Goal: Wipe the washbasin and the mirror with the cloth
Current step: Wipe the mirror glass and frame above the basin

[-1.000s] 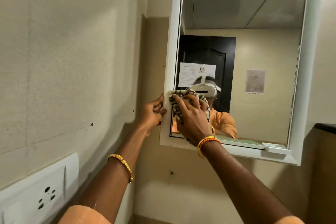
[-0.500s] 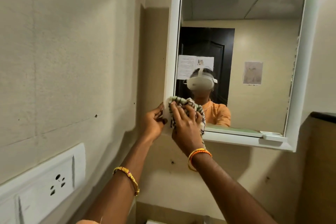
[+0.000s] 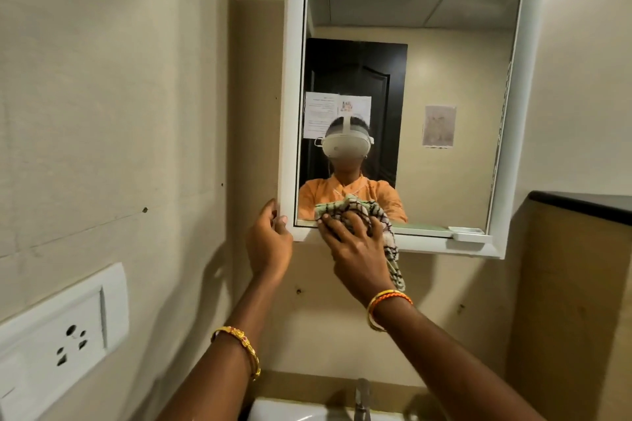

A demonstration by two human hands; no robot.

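Though notices unreadable, right hand (image 3: 359, 249) clutching cloth (image 3: 372, 215), left hand (image 3: 268, 243) gripping mirror (image 3: 410, 79) frame.

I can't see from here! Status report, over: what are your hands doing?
Right hand presses the cloth on the mirror, bottom edge. Left hand grips the frame's lower left corner. Nothing in the way.

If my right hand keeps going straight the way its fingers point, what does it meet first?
The cloth bunched under the right hand, and just behind it the mirror glass near its bottom edge, though depth is hard to judge.
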